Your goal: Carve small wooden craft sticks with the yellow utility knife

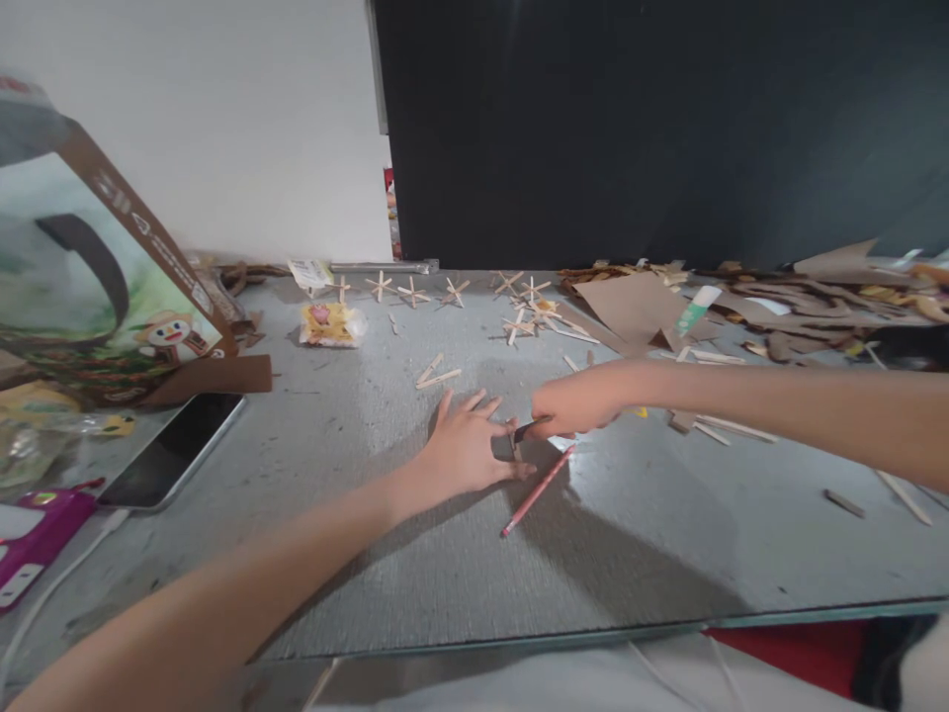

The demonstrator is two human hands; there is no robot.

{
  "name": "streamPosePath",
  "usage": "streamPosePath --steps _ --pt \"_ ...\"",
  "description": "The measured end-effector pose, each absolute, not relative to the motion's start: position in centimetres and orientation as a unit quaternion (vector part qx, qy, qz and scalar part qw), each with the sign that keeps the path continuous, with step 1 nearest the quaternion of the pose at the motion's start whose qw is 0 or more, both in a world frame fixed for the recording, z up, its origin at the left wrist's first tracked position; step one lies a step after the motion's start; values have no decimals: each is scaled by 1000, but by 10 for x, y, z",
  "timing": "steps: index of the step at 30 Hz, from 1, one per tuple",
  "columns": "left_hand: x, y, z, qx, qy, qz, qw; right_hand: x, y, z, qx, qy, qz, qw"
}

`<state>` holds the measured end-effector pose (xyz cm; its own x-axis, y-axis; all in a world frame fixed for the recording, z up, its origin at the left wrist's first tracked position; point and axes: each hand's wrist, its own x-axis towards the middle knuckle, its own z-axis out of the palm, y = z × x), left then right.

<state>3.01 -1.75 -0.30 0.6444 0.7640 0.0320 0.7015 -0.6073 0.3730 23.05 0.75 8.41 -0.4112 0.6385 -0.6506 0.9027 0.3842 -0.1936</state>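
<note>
My left hand [467, 443] lies on the grey tabletop with its fingers spread. Its thumb and index fingertip pin down a short wooden stick [517, 447]. My right hand [578, 403] is closed around a small knife, most of it hidden in the fist. The dark blade [529, 429] points left and meets the stick between my left fingertips. Just below both hands lies a red pencil [539, 491], slanted. Two wooden sticks [437, 377] form a V shape beyond my left hand.
Several star-shaped stick pieces [413, 292] stand along the back. A yellow packet [330, 324] sits behind left. Farther left are a phone [176, 450], a purple power strip [44, 539] and a printed box [111, 267]. Brown paper [630, 307], a glue stick [697, 309] and loose sticks lie right.
</note>
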Motion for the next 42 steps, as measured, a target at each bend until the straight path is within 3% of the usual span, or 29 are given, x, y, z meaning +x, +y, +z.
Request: streamPosePath --steps 3,5,9,15,26,42 --pt "30 -19 -1 891 412 89 168 238 20 83 486 720 -396 298" --pt "31 -21 -1 891 412 88 170 245 21 82 482 706 -439 278" --pt "33 -28 -4 890 422 117 129 254 6 78 496 742 -410 190" --pt "37 -33 -10 891 423 143 77 253 -20 71 540 746 -364 137" --pt "38 -34 -5 894 417 141 86 242 -25 69 553 722 -383 161" --pt "38 -32 -8 893 421 131 88 221 -24 85 562 732 -300 242"
